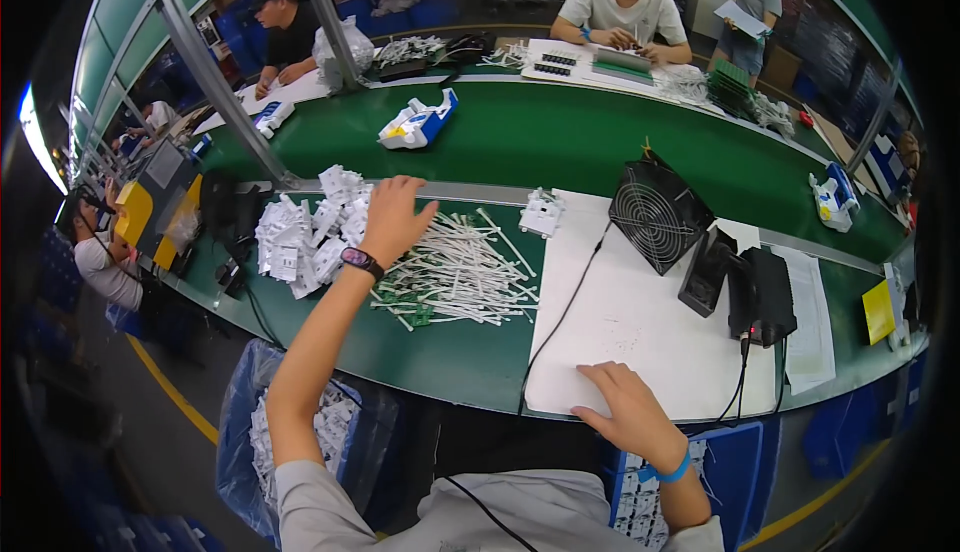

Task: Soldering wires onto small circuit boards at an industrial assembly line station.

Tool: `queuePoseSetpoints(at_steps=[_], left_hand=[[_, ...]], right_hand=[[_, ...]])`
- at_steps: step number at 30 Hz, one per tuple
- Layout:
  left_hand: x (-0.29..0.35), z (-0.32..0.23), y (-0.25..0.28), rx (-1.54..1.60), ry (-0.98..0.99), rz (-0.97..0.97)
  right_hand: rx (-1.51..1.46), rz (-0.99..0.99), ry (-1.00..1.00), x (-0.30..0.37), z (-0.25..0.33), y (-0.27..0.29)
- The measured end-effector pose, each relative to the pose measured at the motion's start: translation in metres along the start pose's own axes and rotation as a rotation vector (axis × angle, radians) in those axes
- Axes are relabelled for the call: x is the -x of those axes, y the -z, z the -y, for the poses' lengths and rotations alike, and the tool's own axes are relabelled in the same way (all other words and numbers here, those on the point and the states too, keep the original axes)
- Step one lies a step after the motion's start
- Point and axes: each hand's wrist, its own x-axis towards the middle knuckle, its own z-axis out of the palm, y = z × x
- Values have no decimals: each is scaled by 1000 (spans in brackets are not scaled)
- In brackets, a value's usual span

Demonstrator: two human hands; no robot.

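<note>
My left hand, with a dark band on its wrist, reaches to the far side of the bench. It hovers between a heap of white plastic parts and a spread of thin white wired sticks with small green boards. Its fingers are apart, and nothing shows in them. My right hand, a blue strap at the wrist, rests at the near edge of a white board, fingers spread and holding nothing. One separate white plastic part lies at the board's far left corner.
A black fan and a black tool stand occupy the board's right side. Beyond, a green conveyor carries a blue-and-white tray. Bins of white parts stand below the bench, including a plastic-lined one. People work opposite.
</note>
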Motion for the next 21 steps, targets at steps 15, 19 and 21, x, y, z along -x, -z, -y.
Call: queuePoseSetpoints(at_steps=[15,19,21], left_hand=[[79,71,25,-250,84,-169],[85,79,12,-246,164,-114],[84,78,13,-177,180,-57]], right_hand=[[-213,165,391,136,17,-119],[-374,180,519,121,71,-80],[-378,176,575,106,96,-49]])
